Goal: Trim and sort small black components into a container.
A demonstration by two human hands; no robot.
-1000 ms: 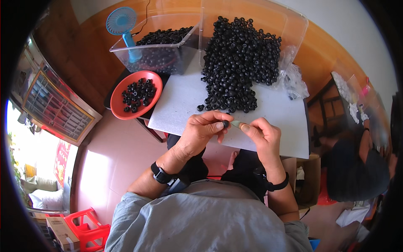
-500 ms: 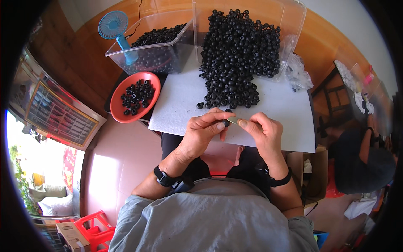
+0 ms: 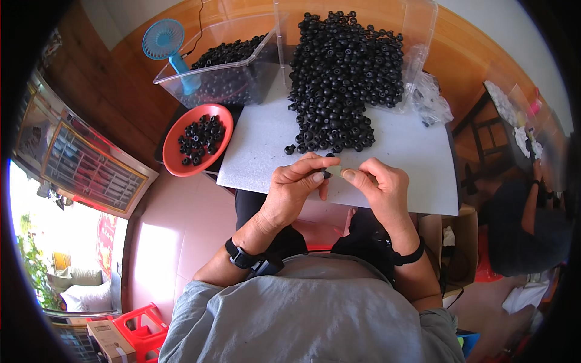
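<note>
My left hand pinches a small round black part between thumb and fingertips, over the front of the white work surface. Opposite it, my right hand is closed on a thin pale strip like a small blade, whose free end reaches the part; its exact kind cannot be made out. Just beyond the hands lies a large heap of black knob-like parts, many with a hole at one end. It spills out of a clear plastic bin tipped toward me.
An orange bowl holding similar black parts sits at the left. Behind it are a second clear bin and a blue fan. A crumpled plastic bag lies right of the heap. Another person sits at far right.
The pale strip has turned and shows a broader side beside the black part. Both hands keep nearly the same place; the whole view has shifted slightly.
</note>
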